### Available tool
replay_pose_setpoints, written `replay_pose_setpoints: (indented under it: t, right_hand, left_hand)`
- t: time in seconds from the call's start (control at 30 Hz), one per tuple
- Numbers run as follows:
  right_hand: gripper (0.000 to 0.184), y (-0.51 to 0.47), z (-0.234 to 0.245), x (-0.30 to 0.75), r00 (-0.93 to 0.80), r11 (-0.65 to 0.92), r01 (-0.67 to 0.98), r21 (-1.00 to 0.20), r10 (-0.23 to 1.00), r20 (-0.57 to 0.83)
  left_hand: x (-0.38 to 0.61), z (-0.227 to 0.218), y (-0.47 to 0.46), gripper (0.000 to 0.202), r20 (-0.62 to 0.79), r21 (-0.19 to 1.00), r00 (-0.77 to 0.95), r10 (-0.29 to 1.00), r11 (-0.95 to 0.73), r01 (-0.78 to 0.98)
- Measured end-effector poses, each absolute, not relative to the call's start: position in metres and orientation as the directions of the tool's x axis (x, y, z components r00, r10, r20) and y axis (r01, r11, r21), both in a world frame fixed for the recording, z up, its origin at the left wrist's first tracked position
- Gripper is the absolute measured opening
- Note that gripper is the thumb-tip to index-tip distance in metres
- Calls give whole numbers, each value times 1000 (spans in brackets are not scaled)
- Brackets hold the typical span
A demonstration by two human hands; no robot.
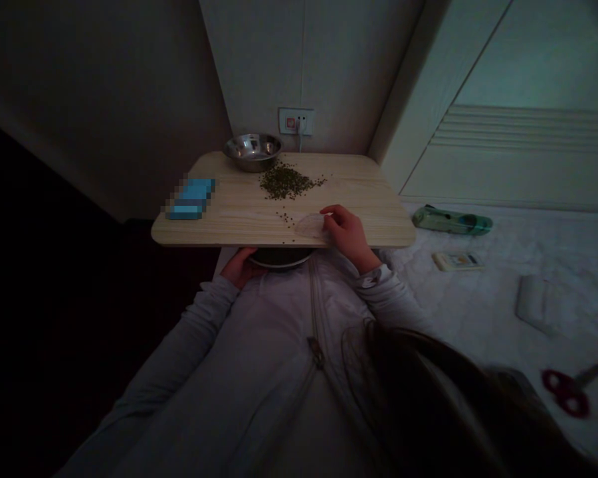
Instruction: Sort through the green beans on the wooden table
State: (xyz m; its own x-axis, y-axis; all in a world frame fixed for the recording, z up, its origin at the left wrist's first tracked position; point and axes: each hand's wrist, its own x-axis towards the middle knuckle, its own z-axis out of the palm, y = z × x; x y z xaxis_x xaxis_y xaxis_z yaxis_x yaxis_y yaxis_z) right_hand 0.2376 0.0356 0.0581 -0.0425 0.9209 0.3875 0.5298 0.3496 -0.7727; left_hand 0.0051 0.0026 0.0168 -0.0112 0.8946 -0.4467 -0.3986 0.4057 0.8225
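Dim light throughout. White quilted bed cover [478,312] at right and below. Grey zip-front jacket [259,345] filling the foreground, both sleeves reaching forward. Light wooden lap table [373,199] with rounded corners, set across the bed, far side close to the wall corner.

Shiny round steel bowl [252,151] upright at the table's far edge. Just beside it, loose heap of small dark green beans [285,180], with a few strays scattered toward the near edge. Flat blue block [192,198], blurred, at the table's left end, well apart from the heap.

Dark round dish with pale rim [279,257] just under the table's near edge, mostly hidden by the tabletop. Left hand [239,265] at the dish's left side, fingers curled onto the rim, holding it.

Right hand [349,232] on the tabletop by the near edge, fingers bent, tips on a pale translucent sheet [309,226] lying among the stray beans. Pinched or only pressed flat: cannot tell.

Off on the bed cover: long green oblong object [451,221], small pale card [457,261] near it, red-handled scissors [568,390] well apart at far right. White wall socket [296,121] above the bowl, plug in.
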Motion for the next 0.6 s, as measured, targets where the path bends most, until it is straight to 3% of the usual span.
replay_pose_setpoints:
  t: [0.6]
  right_hand:
    - [23, 35, 60, 238, -53, 361, 551, -752, 915, 400]
  left_hand:
    - [5, 17, 3, 14, -448, 812, -25, 894, 395, -431]
